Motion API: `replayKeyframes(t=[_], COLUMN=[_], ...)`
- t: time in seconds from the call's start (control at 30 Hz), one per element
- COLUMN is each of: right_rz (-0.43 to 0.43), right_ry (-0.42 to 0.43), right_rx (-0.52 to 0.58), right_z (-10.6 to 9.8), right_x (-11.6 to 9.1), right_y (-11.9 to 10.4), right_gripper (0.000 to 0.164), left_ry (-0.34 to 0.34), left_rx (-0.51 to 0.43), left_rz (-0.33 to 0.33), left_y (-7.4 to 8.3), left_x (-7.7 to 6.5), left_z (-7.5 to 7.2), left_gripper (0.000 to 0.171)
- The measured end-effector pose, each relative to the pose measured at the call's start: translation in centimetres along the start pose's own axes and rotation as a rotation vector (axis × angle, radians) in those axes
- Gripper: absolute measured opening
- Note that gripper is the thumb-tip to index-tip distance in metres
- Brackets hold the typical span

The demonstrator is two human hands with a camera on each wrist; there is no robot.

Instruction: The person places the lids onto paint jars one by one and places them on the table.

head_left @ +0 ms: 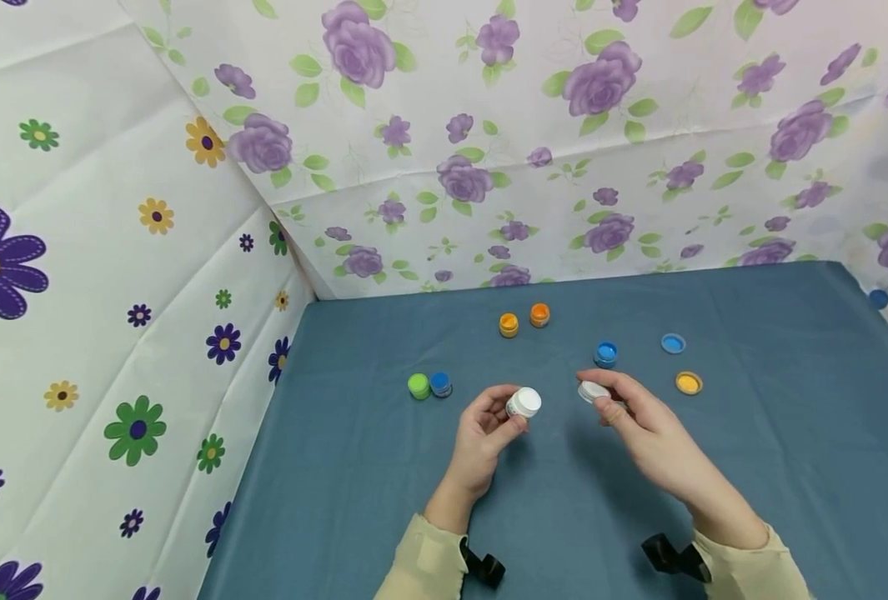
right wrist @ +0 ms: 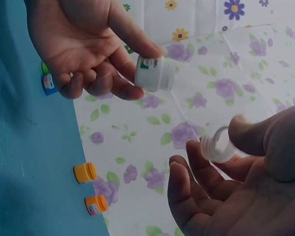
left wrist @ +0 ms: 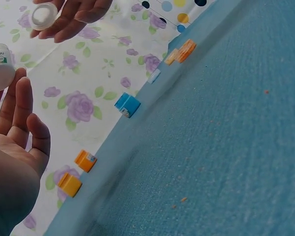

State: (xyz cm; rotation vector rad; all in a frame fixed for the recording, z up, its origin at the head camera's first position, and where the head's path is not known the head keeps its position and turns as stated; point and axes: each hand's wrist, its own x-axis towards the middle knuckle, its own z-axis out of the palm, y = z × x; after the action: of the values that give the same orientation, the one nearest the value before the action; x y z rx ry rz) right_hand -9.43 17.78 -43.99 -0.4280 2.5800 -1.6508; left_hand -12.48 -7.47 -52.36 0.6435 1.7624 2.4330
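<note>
My left hand (head_left: 481,437) grips a small white paint jar (head_left: 522,403) between thumb and fingers, above the blue cloth. Its label shows in the right wrist view, where the jar (right wrist: 152,73) lies tilted on its side. A short way to the right, my right hand (head_left: 649,433) pinches a white screw lid (head_left: 593,391) by its rim. The lid (right wrist: 218,145) is apart from the jar, and its hollow underside shows in the right wrist view. Nearest beyond the right hand stands an uncapped blue paint jar (head_left: 605,354).
Left of the hands stand a green jar (head_left: 418,385) and a dark blue jar (head_left: 441,384). Farther back are a yellow jar (head_left: 509,325) and an orange jar (head_left: 539,314). A blue lid (head_left: 673,343) and a yellow-orange lid (head_left: 689,382) lie at right. Flowered sheets (head_left: 459,133) hang behind.
</note>
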Motion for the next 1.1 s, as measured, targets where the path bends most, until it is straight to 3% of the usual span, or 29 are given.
replayKeyframes(t=[0.17,0.67,1.1], right_rz=[0.036,0.039,-0.046], right_ry=[0.0,0.008,0.011], right_rx=[0.034,-0.075,-0.098], right_z=[0.6,1.4,2.3], right_x=[0.1,0.3,0.2], right_y=[-0.2,-0.2,-0.3], right_gripper=[0.035,0.041,0.04], left_ry=[-0.009,-0.015,-0.037], left_rx=[0.004,0.029,0.022], left_rz=[-0.009,0.013,0.008], left_y=[0.0,-0.1,-0.6], left_x=[0.0,0.1,-0.1], left_z=[0.0,0.2,0.3], left_gripper=[0.047,0.051,0.059])
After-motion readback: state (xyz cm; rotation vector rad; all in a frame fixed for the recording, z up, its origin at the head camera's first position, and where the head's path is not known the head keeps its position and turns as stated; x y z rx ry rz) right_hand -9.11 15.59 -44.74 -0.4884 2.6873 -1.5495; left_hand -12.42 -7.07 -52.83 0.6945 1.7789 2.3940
